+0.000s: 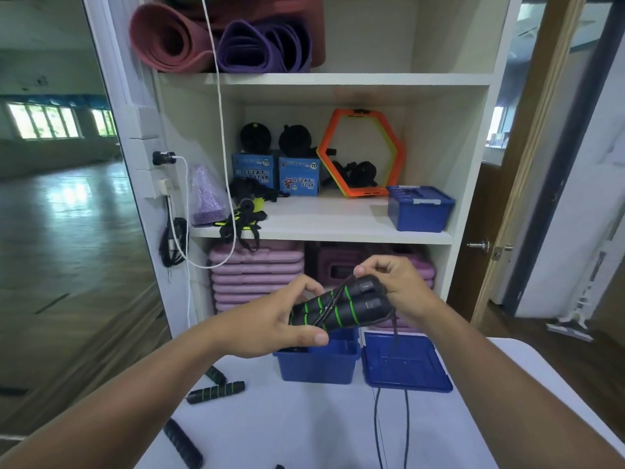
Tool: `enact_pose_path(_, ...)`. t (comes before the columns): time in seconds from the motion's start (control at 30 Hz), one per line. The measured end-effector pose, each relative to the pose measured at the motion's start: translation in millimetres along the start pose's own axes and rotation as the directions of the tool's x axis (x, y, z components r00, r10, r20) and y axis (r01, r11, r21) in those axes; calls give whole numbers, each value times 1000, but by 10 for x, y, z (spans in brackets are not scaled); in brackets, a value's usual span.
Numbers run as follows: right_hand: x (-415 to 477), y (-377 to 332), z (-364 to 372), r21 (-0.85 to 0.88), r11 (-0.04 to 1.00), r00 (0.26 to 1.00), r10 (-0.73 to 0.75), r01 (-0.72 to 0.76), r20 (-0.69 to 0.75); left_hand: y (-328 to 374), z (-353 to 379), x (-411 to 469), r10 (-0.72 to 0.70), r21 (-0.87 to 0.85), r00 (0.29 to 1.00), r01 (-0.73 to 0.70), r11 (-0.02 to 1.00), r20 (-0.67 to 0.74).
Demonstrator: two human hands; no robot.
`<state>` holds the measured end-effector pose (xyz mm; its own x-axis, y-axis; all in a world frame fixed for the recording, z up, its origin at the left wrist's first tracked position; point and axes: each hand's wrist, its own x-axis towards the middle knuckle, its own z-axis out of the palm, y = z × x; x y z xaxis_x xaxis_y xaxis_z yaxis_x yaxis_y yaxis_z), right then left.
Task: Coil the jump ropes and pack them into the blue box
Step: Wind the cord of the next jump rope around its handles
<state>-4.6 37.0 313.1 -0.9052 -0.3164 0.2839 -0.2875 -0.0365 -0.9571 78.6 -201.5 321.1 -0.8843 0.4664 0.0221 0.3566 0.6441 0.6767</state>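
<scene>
Right now L hand [283, 320] grips both jump-rope handles [341, 305] w/ curled fingers, R hand [396, 288] pinches the cord [375, 411] at their caps, just above the open blue box [318, 365] on the table [304, 431].

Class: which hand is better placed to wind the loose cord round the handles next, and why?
Right. The right hand pinches the cord at the far end of the handles; the left hand grips them, holding them steady.

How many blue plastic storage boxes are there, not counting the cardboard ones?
2. One open box sits on the table, its lid lying beside it. One closed box stands at the right end of the middle shelf. Others may be hidden.
</scene>
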Motion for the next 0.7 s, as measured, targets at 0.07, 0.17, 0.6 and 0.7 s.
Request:
enact_pose_path(0.07,-63,102,71,45,999,1000,25,-24,-9,-57,9,-20,3,-51,1000,-2,999,26)
enact_pose_path(0.17,-206,276,154,14,999,999,39,-39,25,-116,1,-62,-10,-152,1000,11,988,10)
enact_pose_path(0.6,-303,420,306,-350,926,963,209,-140,168,-396,-197,426,-172,41,782,245,969,-599)
enact_pose_path(0.7,-313,266,250,-436,888,922,283,-148,264,-432,-214,479,-141,140,769,288,947,-624)
